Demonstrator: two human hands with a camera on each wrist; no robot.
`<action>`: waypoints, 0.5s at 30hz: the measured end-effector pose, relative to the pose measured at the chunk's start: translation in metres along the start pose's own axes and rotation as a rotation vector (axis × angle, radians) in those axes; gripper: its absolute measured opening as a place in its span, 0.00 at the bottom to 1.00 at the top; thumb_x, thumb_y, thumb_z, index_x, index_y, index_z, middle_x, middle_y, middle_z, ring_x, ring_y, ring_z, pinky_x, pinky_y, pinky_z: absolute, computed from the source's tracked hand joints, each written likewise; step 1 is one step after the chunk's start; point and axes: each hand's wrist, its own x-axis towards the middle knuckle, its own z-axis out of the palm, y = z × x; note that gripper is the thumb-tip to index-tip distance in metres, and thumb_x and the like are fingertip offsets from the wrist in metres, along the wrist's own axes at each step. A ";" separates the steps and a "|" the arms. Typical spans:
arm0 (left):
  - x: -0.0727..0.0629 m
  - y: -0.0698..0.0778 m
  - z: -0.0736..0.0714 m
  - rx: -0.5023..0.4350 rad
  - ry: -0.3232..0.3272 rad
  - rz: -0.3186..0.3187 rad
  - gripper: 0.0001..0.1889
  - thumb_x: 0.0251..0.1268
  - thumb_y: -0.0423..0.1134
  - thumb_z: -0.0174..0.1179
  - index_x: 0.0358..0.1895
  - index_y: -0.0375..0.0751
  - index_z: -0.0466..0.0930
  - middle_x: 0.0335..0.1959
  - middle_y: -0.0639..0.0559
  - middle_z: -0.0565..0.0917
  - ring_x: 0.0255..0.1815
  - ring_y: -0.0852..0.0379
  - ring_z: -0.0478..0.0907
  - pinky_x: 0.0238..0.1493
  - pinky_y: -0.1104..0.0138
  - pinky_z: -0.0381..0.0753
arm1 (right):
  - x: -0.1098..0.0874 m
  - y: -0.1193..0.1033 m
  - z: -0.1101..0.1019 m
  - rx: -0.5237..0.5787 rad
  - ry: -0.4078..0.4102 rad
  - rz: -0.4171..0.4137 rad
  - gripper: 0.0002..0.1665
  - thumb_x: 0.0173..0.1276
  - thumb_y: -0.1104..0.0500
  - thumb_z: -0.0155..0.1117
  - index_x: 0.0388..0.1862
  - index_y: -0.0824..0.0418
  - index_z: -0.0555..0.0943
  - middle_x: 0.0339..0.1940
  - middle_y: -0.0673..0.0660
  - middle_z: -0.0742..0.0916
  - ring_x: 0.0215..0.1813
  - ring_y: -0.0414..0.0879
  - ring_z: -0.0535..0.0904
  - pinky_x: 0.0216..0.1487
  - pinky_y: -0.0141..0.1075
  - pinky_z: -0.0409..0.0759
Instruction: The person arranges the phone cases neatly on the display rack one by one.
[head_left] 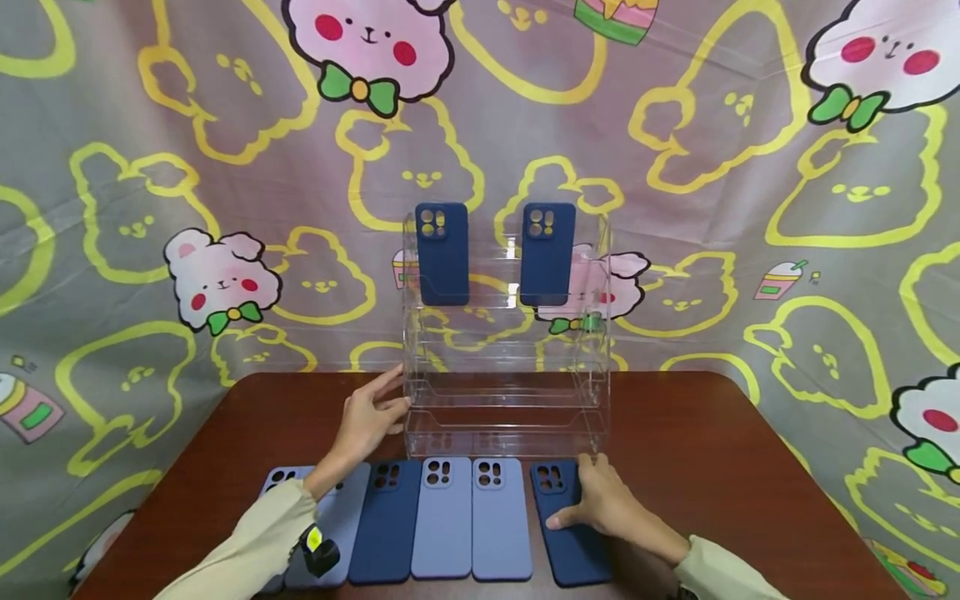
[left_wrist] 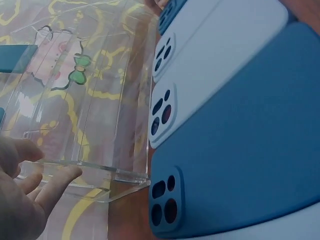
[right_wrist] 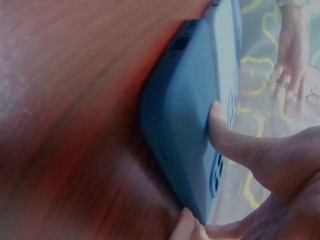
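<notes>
A clear acrylic tiered stand (head_left: 506, 392) stands at the back of the table, with two dark blue phone cases (head_left: 445, 258) upright in its top tier. My left hand (head_left: 365, 419) is at the stand's lower left side, its fingers (left_wrist: 62, 185) extended against the clear plastic. With my right hand (head_left: 609, 500) I grip a dark blue phone case (head_left: 570, 546) at the right end of the row. The thumb (right_wrist: 227, 137) lies on its back face and the other fingertips are at its edge. This case is slightly askew from its neighbours.
Left of the gripped case lie light lavender-blue phone cases (head_left: 501, 525) and another dark blue phone case (head_left: 385, 529), side by side before the stand. More lie partly under my left forearm. The brown table (head_left: 697, 450) meets a patterned cloth backdrop (head_left: 675, 208).
</notes>
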 end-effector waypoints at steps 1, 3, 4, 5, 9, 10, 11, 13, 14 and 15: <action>0.001 0.001 -0.001 0.002 -0.008 0.003 0.33 0.73 0.25 0.62 0.79 0.42 0.68 0.72 0.31 0.75 0.59 0.31 0.84 0.38 0.61 0.93 | 0.001 0.002 -0.001 0.008 -0.008 0.002 0.72 0.40 0.45 0.93 0.72 0.83 0.64 0.62 0.84 0.73 0.63 0.75 0.75 0.58 0.65 0.82; 0.002 0.002 -0.003 -0.001 -0.030 -0.002 0.33 0.73 0.25 0.62 0.80 0.41 0.68 0.73 0.31 0.74 0.59 0.32 0.84 0.38 0.60 0.93 | 0.003 0.004 -0.004 0.033 -0.032 0.001 0.74 0.41 0.46 0.93 0.74 0.84 0.61 0.64 0.86 0.72 0.66 0.76 0.73 0.60 0.65 0.81; 0.002 0.004 -0.004 -0.002 -0.042 -0.007 0.33 0.73 0.26 0.63 0.80 0.41 0.67 0.73 0.31 0.74 0.59 0.32 0.84 0.38 0.59 0.93 | 0.005 0.005 -0.005 0.041 -0.044 -0.001 0.74 0.41 0.47 0.93 0.74 0.85 0.60 0.64 0.85 0.72 0.66 0.76 0.73 0.61 0.65 0.81; 0.002 0.005 -0.005 -0.004 -0.052 -0.015 0.33 0.74 0.26 0.63 0.80 0.41 0.67 0.73 0.31 0.74 0.59 0.33 0.84 0.39 0.59 0.94 | 0.006 0.005 -0.006 0.046 -0.051 -0.005 0.73 0.41 0.48 0.93 0.72 0.86 0.61 0.63 0.85 0.73 0.66 0.76 0.73 0.61 0.64 0.81; 0.000 0.011 -0.007 0.015 -0.059 -0.042 0.34 0.74 0.30 0.64 0.81 0.40 0.65 0.74 0.31 0.73 0.61 0.34 0.84 0.43 0.57 0.93 | 0.010 0.005 -0.007 0.074 -0.073 0.008 0.56 0.42 0.51 0.94 0.59 0.81 0.72 0.52 0.76 0.79 0.57 0.67 0.79 0.56 0.58 0.84; -0.001 0.012 -0.006 0.027 -0.056 -0.040 0.34 0.74 0.30 0.65 0.81 0.39 0.64 0.74 0.30 0.72 0.62 0.34 0.83 0.45 0.58 0.93 | 0.010 0.005 -0.008 0.074 -0.076 0.013 0.51 0.42 0.52 0.94 0.55 0.79 0.74 0.49 0.73 0.79 0.54 0.64 0.79 0.53 0.56 0.84; -0.001 0.012 -0.005 0.043 -0.049 -0.033 0.35 0.74 0.31 0.65 0.81 0.38 0.64 0.74 0.30 0.72 0.62 0.34 0.83 0.45 0.58 0.93 | 0.010 0.004 -0.008 0.075 -0.078 0.024 0.47 0.43 0.53 0.93 0.52 0.76 0.75 0.47 0.71 0.80 0.51 0.62 0.80 0.52 0.55 0.85; -0.001 0.013 -0.002 0.079 -0.030 -0.012 0.34 0.74 0.30 0.64 0.80 0.35 0.64 0.74 0.30 0.72 0.63 0.34 0.83 0.45 0.59 0.93 | 0.010 0.004 -0.009 0.072 -0.083 0.039 0.44 0.43 0.53 0.93 0.49 0.75 0.76 0.46 0.69 0.80 0.49 0.60 0.79 0.51 0.54 0.85; -0.001 0.013 0.000 0.094 -0.021 0.002 0.34 0.74 0.29 0.64 0.80 0.34 0.64 0.74 0.30 0.72 0.63 0.34 0.83 0.44 0.60 0.93 | 0.010 0.004 -0.010 0.067 -0.087 0.044 0.43 0.43 0.53 0.93 0.48 0.75 0.76 0.45 0.69 0.80 0.49 0.59 0.79 0.51 0.53 0.85; -0.001 0.013 0.002 0.105 -0.014 0.014 0.33 0.74 0.28 0.63 0.80 0.34 0.64 0.74 0.30 0.72 0.62 0.34 0.83 0.43 0.61 0.93 | 0.010 0.005 -0.010 0.063 -0.088 0.047 0.42 0.44 0.54 0.93 0.47 0.75 0.76 0.45 0.68 0.80 0.48 0.58 0.79 0.51 0.53 0.85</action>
